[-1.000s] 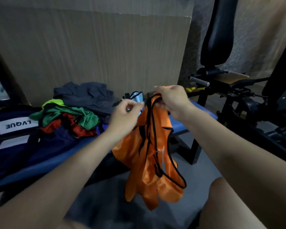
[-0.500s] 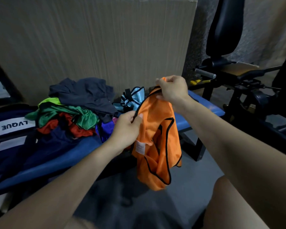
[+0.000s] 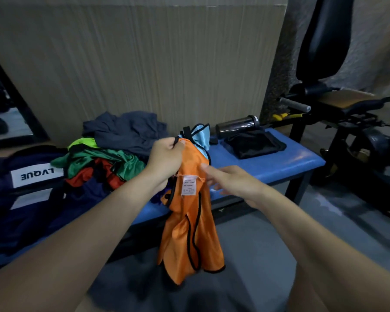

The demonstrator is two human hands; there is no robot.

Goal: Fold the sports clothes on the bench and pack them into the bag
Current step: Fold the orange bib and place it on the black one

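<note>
An orange vest [image 3: 189,233] with black trim hangs in front of the blue bench [image 3: 279,164], a white label showing near its top. My left hand [image 3: 167,161] pinches its upper edge. My right hand [image 3: 230,180] is beside the label with fingers spread, touching the cloth at most lightly. On the bench lies a heap of clothes: a dark grey garment [image 3: 126,131], green ones [image 3: 99,161] and red ones [image 3: 88,179], plus a light blue vest [image 3: 200,136]. A dark blue bag [image 3: 20,194] with a white label sits at the left.
A folded black garment [image 3: 254,144] and a dark bottle [image 3: 236,127] rest on the bench's right end. Black gym equipment [image 3: 347,113] stands to the right. A ribbed wall panel runs behind the bench. Grey floor lies below.
My right hand let go of the vest's top and dropped beside its label. My left hand rose to hold the upper edge alone. The vest now hangs longer.
</note>
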